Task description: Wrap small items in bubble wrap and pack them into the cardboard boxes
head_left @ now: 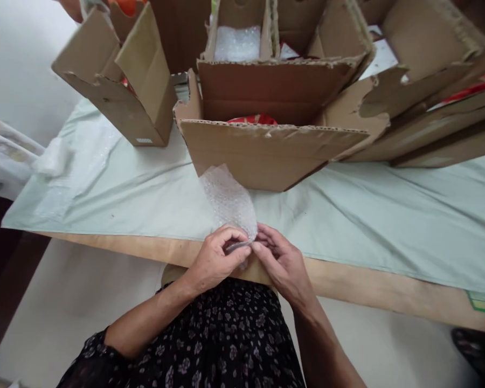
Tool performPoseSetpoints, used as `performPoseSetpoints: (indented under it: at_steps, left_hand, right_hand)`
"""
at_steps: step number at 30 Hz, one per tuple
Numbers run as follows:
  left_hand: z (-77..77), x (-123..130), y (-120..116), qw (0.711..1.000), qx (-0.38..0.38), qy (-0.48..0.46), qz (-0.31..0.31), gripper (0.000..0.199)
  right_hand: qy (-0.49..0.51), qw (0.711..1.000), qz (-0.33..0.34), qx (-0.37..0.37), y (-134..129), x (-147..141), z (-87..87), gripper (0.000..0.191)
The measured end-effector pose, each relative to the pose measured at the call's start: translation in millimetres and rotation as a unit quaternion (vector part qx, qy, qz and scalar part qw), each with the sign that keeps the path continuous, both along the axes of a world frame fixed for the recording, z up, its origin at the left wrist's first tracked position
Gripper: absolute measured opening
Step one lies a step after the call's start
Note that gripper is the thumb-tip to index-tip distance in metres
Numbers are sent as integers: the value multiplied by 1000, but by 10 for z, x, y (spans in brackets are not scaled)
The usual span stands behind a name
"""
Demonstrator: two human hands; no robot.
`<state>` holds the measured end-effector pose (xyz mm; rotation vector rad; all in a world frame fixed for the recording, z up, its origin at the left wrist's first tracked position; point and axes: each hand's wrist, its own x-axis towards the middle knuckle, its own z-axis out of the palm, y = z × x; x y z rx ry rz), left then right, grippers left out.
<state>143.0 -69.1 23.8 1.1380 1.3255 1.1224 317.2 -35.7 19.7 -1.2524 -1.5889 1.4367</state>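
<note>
A strip of clear bubble wrap (230,199) stretches from my fingers up toward the front cardboard box (262,153), its far end against the box's lower wall. My left hand (220,253) is closed, thumb and fingers pinching the near end of the wrap, where a folded or rolled edge shows. Beside it my right hand (281,258) pinches the same end between thumb and fingertips. Both hands meet just above the table's front edge. Whether anything is wrapped inside that end, I cannot tell.
Several open cardboard boxes line the back, among them a tall narrow one (145,91) and a wide one on the right (420,108). Red packaging (254,119) shows inside the front box. More bubble wrap (84,156) lies at the left on the pale green cloth (372,215).
</note>
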Motion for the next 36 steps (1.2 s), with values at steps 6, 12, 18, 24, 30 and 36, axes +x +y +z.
performPoseSetpoints:
  at_steps: [6, 12, 18, 24, 30, 36]
  left_hand:
    - [-65, -141, -114, 995, -61, -80, -8, 16]
    - [-62, -318, -259, 986, -15, -148, 75, 19]
    - [22, -609, -554, 988, -104, -77, 83, 17]
    - [216, -904, -776, 955, -219, 138, -147, 21]
    - [406, -976, -325, 933, 44, 357, 12, 22]
    - [350, -609, 81, 831, 266, 477, -107, 21]
  right_hand:
    - [-22, 999, 11, 27, 113, -49, 8, 22]
    - [2, 998, -63, 12, 17, 136, 14, 24]
    - [-6, 987, -161, -3, -79, 465, -15, 22]
    - [-110, 953, -275, 64, -86, 758, 35, 29]
    - [-222, 966, -89, 101, -57, 516, 114, 61]
    - [-301, 903, 156, 265, 156, 482, 146, 30]
